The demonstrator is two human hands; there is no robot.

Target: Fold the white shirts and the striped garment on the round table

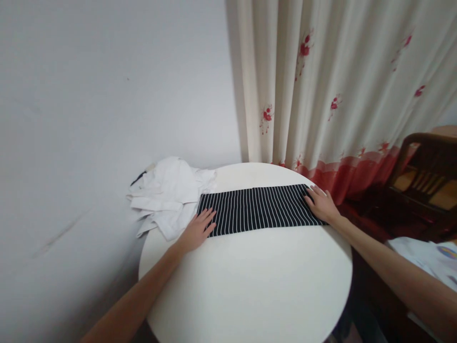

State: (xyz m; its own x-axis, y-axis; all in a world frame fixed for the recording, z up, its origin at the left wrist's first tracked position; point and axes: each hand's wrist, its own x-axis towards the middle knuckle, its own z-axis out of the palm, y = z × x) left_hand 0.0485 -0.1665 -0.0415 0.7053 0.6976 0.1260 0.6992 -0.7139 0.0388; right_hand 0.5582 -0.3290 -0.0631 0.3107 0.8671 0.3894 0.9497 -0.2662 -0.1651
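A black cloth with thin white stripes (259,208) lies flat in a long rectangle across a round white table (257,281). On its left end rests my left hand (197,229), fingers spread and flat. My right hand (322,204) lies on the opposite end, its fingers also stretched out over the cloth. Neither hand grips anything. Just left of the striped cloth, a crumpled heap of white clothing (171,190) sits on the table's edge; a dark strip shows at its upper left.
A pale wall (107,95) borders the table at the left and back. Behind it hangs a cream curtain (321,85) with red flowers. At the right stand a dark wooden chair (407,157) and a white cloth with a coloured print (424,257).
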